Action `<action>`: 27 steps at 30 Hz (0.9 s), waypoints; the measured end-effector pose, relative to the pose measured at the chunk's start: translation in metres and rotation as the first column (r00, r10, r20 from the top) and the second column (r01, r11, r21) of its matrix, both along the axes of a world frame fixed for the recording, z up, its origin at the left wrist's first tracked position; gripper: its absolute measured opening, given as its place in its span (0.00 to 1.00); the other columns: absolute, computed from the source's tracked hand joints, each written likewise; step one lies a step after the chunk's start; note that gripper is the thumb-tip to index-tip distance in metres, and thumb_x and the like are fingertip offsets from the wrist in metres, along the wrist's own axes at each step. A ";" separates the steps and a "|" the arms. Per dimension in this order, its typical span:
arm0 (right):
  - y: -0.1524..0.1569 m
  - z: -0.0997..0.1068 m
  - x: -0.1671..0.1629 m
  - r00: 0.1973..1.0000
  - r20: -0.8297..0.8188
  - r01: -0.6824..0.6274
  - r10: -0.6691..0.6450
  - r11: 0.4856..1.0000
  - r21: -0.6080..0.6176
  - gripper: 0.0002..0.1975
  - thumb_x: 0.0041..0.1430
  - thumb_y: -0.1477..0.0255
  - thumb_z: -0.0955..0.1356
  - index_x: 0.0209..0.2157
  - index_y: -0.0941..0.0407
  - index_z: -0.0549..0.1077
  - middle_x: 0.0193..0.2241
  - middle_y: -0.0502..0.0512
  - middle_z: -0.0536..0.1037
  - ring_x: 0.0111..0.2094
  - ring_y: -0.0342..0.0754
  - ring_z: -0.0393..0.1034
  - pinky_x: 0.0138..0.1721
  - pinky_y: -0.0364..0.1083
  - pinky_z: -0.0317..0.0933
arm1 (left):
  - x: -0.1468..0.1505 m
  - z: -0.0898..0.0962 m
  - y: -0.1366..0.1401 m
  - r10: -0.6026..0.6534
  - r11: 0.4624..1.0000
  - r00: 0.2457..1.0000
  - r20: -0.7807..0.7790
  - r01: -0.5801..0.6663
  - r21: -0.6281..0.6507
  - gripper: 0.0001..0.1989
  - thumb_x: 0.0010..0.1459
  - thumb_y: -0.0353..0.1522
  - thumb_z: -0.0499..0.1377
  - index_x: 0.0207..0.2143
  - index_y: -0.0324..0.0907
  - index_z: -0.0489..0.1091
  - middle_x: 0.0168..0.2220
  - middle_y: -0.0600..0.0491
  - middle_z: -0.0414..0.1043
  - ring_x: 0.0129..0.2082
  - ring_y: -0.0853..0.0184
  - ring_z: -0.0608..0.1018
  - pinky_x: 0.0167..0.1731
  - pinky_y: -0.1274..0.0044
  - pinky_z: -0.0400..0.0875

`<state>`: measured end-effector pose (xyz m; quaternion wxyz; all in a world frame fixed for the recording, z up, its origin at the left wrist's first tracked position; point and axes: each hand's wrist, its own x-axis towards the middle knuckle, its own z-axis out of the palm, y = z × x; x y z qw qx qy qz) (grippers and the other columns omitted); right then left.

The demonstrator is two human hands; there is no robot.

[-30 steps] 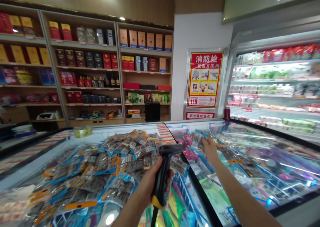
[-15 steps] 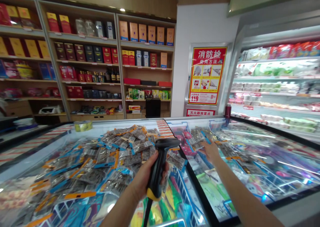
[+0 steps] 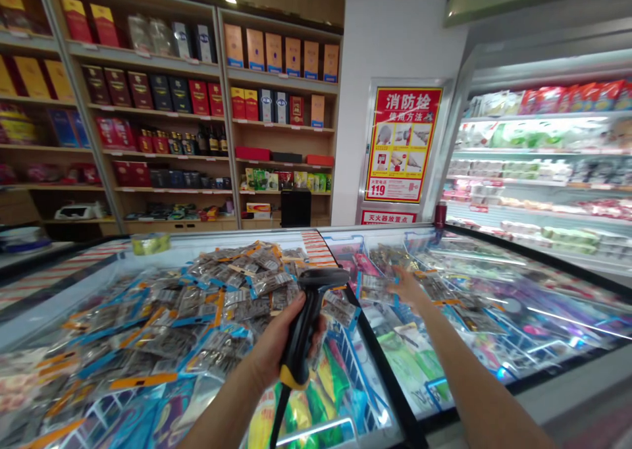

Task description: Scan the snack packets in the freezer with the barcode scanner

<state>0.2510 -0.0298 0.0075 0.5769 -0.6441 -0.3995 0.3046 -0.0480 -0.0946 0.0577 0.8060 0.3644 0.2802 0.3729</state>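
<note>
Two bare hands: the left hand [image 3: 277, 340] wraps a scanner [image 3: 299, 334], and the right hand [image 3: 409, 290] is at a packet [image 3: 376, 288] just to its left (blur hides whether the fingers pinch it). Past the left hand lies a big pile [image 3: 269, 282]; a smaller batch [image 3: 437, 287] spreads beside the right. How many are dealt with, I cannot tell; plenty lie loose. Half a second ago the packet lay farther from the body; the scanner grip is unchanged.
</note>
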 end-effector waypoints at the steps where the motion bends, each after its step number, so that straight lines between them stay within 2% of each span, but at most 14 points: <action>1: -0.003 0.000 0.000 0.999 0.003 -0.034 0.034 0.998 -0.062 0.18 0.29 0.78 0.68 0.29 0.54 0.71 0.10 0.42 0.65 0.14 0.41 0.60 0.16 0.40 0.54 | 0.000 0.000 -0.001 -0.009 1.000 1.000 0.003 0.009 0.007 0.17 0.53 0.41 0.48 0.29 0.36 0.67 0.20 0.50 0.68 0.15 0.74 0.67 0.13 0.83 0.61; 4: -0.008 0.001 -0.002 0.993 -0.035 -0.114 0.109 0.974 -0.195 0.09 0.30 0.78 0.68 0.21 0.56 0.71 0.11 0.46 0.68 0.15 0.43 0.62 0.17 0.43 0.57 | 0.001 0.000 -0.003 -0.044 0.998 0.999 0.021 0.044 0.034 0.18 0.52 0.42 0.49 0.30 0.35 0.66 0.20 0.51 0.68 0.15 0.74 0.67 0.13 0.83 0.61; 7: -0.007 0.000 -0.006 0.984 -0.121 -0.155 0.133 0.968 -0.195 0.06 0.32 0.78 0.68 0.17 0.57 0.67 0.11 0.46 0.67 0.14 0.44 0.62 0.19 0.48 0.61 | 0.001 -0.001 -0.002 -0.063 0.997 0.998 0.020 0.062 0.045 0.18 0.51 0.43 0.50 0.30 0.35 0.66 0.20 0.52 0.67 0.15 0.74 0.67 0.13 0.83 0.60; 9: -0.004 0.002 -0.008 0.973 -0.190 -0.153 0.128 0.981 -0.123 0.05 0.35 0.76 0.67 0.20 0.56 0.66 0.14 0.45 0.68 0.16 0.43 0.64 0.23 0.50 0.64 | 0.003 0.001 0.002 -0.073 0.996 0.997 0.021 0.072 0.044 0.18 0.51 0.43 0.50 0.30 0.36 0.66 0.20 0.52 0.67 0.15 0.74 0.67 0.13 0.83 0.60; 11: -0.001 0.004 -0.011 0.953 -0.271 -0.133 0.135 0.991 0.026 0.06 0.38 0.75 0.66 0.24 0.54 0.65 0.20 0.44 0.71 0.21 0.42 0.67 0.29 0.49 0.65 | 0.007 0.005 0.007 -0.089 0.996 0.996 0.025 0.088 0.030 0.18 0.51 0.43 0.50 0.29 0.36 0.66 0.20 0.52 0.67 0.15 0.74 0.67 0.13 0.83 0.61; 14: 0.002 0.006 -0.012 0.856 -0.465 -0.111 0.226 0.959 0.262 0.09 0.40 0.76 0.65 0.28 0.53 0.65 0.26 0.45 0.74 0.28 0.43 0.70 0.34 0.50 0.65 | 0.013 0.011 0.014 -0.113 0.994 0.993 0.024 0.113 -0.009 0.17 0.51 0.43 0.50 0.28 0.36 0.65 0.20 0.52 0.66 0.16 0.74 0.68 0.13 0.84 0.61; 16: 0.004 0.007 -0.013 0.763 -0.587 -0.088 0.270 0.943 0.320 0.09 0.41 0.77 0.65 0.29 0.53 0.65 0.25 0.46 0.75 0.29 0.45 0.71 0.35 0.53 0.65 | 0.014 0.011 0.015 -0.139 0.990 0.990 0.026 0.140 -0.002 0.16 0.52 0.42 0.50 0.29 0.36 0.65 0.20 0.53 0.66 0.15 0.74 0.67 0.13 0.84 0.61; 18: 0.005 0.008 -0.013 0.722 -0.644 -0.057 0.253 0.949 0.309 0.09 0.42 0.78 0.63 0.30 0.53 0.65 0.25 0.45 0.75 0.28 0.46 0.71 0.34 0.53 0.66 | 0.012 0.008 0.013 -0.169 0.985 0.985 0.020 0.168 0.027 0.15 0.52 0.41 0.50 0.30 0.37 0.65 0.19 0.53 0.66 0.16 0.74 0.68 0.13 0.83 0.60; 21: 0.006 0.008 -0.012 0.736 -0.631 -0.042 0.246 0.946 0.320 0.10 0.44 0.77 0.63 0.32 0.52 0.65 0.26 0.46 0.75 0.29 0.47 0.71 0.33 0.53 0.66 | 0.009 0.004 0.005 -0.179 0.983 0.984 0.005 0.178 0.036 0.15 0.51 0.41 0.51 0.31 0.37 0.65 0.20 0.53 0.66 0.16 0.73 0.68 0.13 0.83 0.61; 27: 0.006 0.004 -0.004 0.824 -0.526 -0.033 0.209 0.946 0.323 0.08 0.46 0.71 0.63 0.32 0.52 0.65 0.28 0.46 0.75 0.30 0.46 0.71 0.30 0.50 0.67 | 0.013 0.004 -0.007 -0.191 0.981 0.981 -0.046 0.192 0.028 0.16 0.51 0.42 0.51 0.30 0.36 0.65 0.19 0.52 0.66 0.16 0.73 0.68 0.14 0.83 0.60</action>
